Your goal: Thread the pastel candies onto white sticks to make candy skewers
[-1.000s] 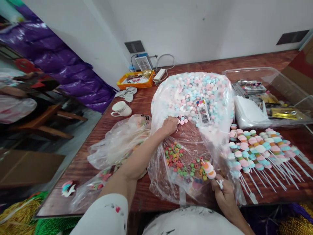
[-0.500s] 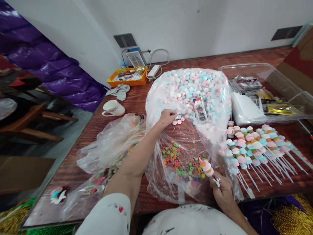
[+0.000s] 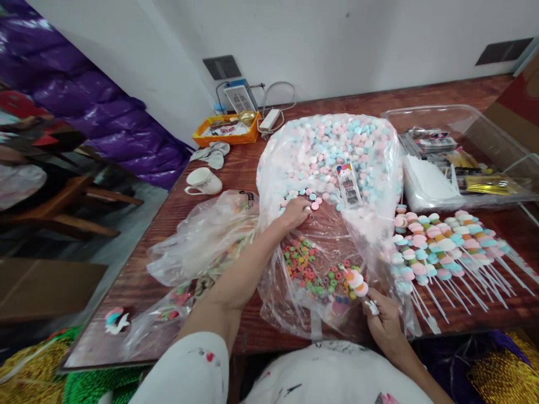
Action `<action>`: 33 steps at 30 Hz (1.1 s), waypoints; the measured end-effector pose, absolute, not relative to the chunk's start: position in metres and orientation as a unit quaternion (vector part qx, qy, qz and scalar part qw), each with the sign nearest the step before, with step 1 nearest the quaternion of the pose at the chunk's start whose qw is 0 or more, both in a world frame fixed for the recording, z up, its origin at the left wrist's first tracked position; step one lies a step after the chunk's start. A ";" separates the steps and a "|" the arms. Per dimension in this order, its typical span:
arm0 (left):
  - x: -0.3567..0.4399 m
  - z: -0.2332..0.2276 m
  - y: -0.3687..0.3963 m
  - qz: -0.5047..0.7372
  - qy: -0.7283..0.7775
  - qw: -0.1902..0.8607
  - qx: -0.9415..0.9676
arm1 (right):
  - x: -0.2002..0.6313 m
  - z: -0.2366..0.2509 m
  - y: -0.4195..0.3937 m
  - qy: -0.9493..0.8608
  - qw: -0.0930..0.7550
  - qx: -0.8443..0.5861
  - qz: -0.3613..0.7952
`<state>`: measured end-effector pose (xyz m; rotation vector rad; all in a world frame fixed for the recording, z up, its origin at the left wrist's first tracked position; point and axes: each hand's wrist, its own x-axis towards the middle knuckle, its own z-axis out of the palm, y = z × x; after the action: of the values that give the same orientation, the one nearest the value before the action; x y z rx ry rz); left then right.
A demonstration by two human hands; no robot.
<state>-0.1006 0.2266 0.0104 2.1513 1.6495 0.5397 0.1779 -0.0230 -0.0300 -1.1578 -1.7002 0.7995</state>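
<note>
My left hand (image 3: 297, 213) reaches to the near edge of a pile of pastel marshmallows (image 3: 332, 143) in a large clear plastic bag. Its fingers are pinched together, with a small pale marshmallow (image 3: 309, 209) at the tips. My right hand (image 3: 384, 317) is closed round the white stick of a marshmallow skewer, with pink, white and orange pieces (image 3: 356, 282) threaded on its upper end. A small white piece (image 3: 372, 307) shows at my right fingers. Between my hands, red, green and orange rings (image 3: 304, 261) lie on the clear plastic.
Many finished-looking marshmallow skewers (image 3: 442, 244) lie at the right, below a clear plastic bin (image 3: 463, 112) holding packets. A label card (image 3: 348, 185) rests on the marshmallows. Leftward are a white mug (image 3: 204, 180), a plastic bag (image 3: 197, 241), a grey cloth (image 3: 213, 154) and an orange tray (image 3: 197, 137).
My left hand has moved slightly right and its fingers have curled in, now with a pale marshmallow at the tips. My right hand still holds the skewer in about the same place.
</note>
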 end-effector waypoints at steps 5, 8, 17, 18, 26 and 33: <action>-0.082 0.024 0.191 0.306 0.552 0.195 0.750 | 0.179 -0.027 -0.021 -0.678 0.456 -0.479 0.321; -0.065 0.034 0.142 0.449 0.506 0.362 0.641 | 0.180 -0.022 -0.021 -0.657 0.474 -0.496 0.313; -0.022 0.040 0.024 0.602 0.444 0.576 0.330 | 0.178 -0.006 -0.030 -0.739 0.423 -0.430 0.299; -0.021 0.037 0.020 0.614 0.442 0.562 0.334 | 0.178 -0.006 -0.031 -0.747 0.410 -0.430 0.298; -0.034 0.025 0.007 0.642 0.443 0.342 0.523 | 0.177 -0.001 -0.035 -0.769 0.356 -0.437 0.301; -0.038 0.037 0.004 0.633 0.429 0.178 0.618 | 0.166 -0.003 -0.039 -0.750 0.391 -0.408 0.345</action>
<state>-0.0385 0.0037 0.0372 1.7492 1.2141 1.7916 0.1662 -0.0394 -0.0034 -1.0364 -1.9046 0.8755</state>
